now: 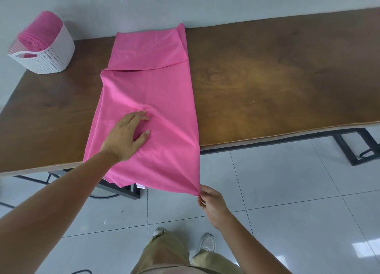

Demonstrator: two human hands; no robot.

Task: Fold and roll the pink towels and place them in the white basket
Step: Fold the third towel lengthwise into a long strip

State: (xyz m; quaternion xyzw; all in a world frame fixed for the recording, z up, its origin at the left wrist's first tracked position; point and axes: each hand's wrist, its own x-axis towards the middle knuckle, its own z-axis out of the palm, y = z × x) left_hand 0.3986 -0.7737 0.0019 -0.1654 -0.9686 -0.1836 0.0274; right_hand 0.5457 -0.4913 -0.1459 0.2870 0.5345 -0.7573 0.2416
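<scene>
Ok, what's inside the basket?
A rolled towel lies in the basket, its end sticking above the rim; pink shows through the handle slot. The wall hides the bottom, so whether anything lies beneath it cannot be told.

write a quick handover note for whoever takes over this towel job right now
Left hand: flat on the pink towel, pressing it to the table.
Right hand: pinches the towel's near right corner, off the table's front edge.
Towel: spread lengthwise, far end folded over, not rolled.
Done: one rolled towel in the white basket, far left of table.
Left: finish folding this one, roll it, basket it.
</scene>
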